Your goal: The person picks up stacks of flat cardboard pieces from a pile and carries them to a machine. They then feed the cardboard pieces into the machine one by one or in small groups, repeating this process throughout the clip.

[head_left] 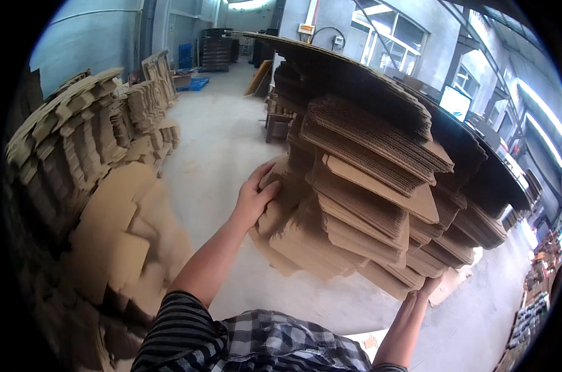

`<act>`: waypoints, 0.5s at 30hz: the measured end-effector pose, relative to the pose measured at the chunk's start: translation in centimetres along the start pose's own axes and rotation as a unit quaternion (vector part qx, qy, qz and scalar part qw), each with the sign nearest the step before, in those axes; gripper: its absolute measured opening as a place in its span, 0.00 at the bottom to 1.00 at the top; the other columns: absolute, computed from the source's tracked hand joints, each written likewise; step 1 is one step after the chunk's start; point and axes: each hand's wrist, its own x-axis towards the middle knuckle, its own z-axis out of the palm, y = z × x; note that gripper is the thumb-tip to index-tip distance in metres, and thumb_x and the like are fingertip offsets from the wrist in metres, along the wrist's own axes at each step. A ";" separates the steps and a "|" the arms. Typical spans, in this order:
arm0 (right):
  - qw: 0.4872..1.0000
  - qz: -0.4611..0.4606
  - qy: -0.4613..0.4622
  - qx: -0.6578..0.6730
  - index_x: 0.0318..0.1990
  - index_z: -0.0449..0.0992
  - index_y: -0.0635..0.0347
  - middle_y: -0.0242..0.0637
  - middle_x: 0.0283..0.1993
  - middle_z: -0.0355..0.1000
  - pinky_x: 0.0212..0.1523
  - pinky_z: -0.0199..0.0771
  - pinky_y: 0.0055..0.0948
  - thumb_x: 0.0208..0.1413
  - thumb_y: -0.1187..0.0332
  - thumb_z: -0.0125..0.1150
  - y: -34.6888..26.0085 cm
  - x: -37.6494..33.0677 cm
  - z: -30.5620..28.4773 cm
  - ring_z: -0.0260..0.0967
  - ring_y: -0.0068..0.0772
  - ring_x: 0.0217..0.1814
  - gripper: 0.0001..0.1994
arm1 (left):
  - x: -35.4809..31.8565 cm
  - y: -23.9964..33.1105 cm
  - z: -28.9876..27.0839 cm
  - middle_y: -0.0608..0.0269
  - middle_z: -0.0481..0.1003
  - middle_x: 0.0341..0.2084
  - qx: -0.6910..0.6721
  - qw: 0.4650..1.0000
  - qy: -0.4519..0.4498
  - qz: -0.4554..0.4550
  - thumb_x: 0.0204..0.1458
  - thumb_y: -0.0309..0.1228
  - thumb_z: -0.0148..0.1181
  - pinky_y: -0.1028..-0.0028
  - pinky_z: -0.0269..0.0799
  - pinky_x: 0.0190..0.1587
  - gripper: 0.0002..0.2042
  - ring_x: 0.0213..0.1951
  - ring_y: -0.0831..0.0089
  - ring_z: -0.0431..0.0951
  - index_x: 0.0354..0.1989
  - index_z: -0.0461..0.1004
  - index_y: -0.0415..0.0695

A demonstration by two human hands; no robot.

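Note:
A bundle of brown die-cut cardboard sheets is in front of me, tilted, with notched, fanned edges. My left hand grips its left side, thumb on the near face and fingers along the edge. At the lower right corner, my right hand holds the cardboard from below; its fingers are mostly hidden. Right behind the bundle rises a tall stack of corrugated cardboard, in staggered layers with dark upper sheets. Where the bundle ends and the stack begins is hard to tell.
More cardboard piles stand along the left, with loose flat sheets lower down. A pale floor aisle runs away between the piles, toward a blue pallet. A lit screen shows beyond the tall stack.

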 end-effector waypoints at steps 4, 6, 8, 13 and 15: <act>1.000 0.018 0.010 0.010 0.48 0.57 0.60 0.40 0.46 0.60 0.46 0.63 0.32 0.51 0.53 0.38 3.9 3.4 5.3 0.59 0.35 0.47 0.23 | 5.6 -2.7 -1.7 0.58 0.64 0.43 -0.002 1.000 0.007 0.003 0.43 0.29 0.50 0.77 0.58 0.46 0.22 0.44 0.72 0.64 0.49 0.58 0.38; 0.999 0.036 0.000 0.023 0.48 0.57 0.60 0.40 0.46 0.60 0.45 0.63 0.33 0.51 0.52 0.38 6.5 5.5 7.1 0.59 0.35 0.47 0.23 | 7.2 -3.1 -2.9 0.58 0.64 0.42 -0.041 0.999 0.010 -0.015 0.44 0.30 0.50 0.77 0.58 0.46 0.22 0.44 0.73 0.64 0.50 0.57 0.39; 0.996 0.054 -0.030 0.058 0.49 0.56 0.59 0.40 0.46 0.60 0.45 0.63 0.33 0.51 0.51 0.38 9.1 8.0 9.1 0.59 0.36 0.46 0.24 | 8.9 -2.6 -3.9 0.59 0.64 0.42 -0.069 0.997 0.029 -0.020 0.44 0.30 0.50 0.77 0.58 0.45 0.22 0.43 0.74 0.64 0.50 0.57 0.39; 0.981 0.137 -0.091 0.101 0.49 0.56 0.58 0.38 0.46 0.59 0.46 0.61 0.33 0.50 0.49 0.39 16.7 15.0 15.3 0.57 0.36 0.48 0.25 | 13.2 -5.1 -6.7 0.60 0.65 0.42 -0.057 0.993 0.105 -0.026 0.44 0.30 0.50 0.76 0.60 0.44 0.23 0.42 0.74 0.65 0.51 0.56 0.40; 0.977 0.178 -0.077 0.087 0.50 0.55 0.57 0.38 0.48 0.58 0.47 0.59 0.34 0.49 0.47 0.37 19.4 16.0 18.6 0.55 0.37 0.49 0.27 | 14.4 -5.4 -8.1 0.60 0.65 0.41 0.017 0.980 0.179 -0.084 0.44 0.30 0.50 0.75 0.61 0.43 0.23 0.41 0.74 0.65 0.51 0.56 0.40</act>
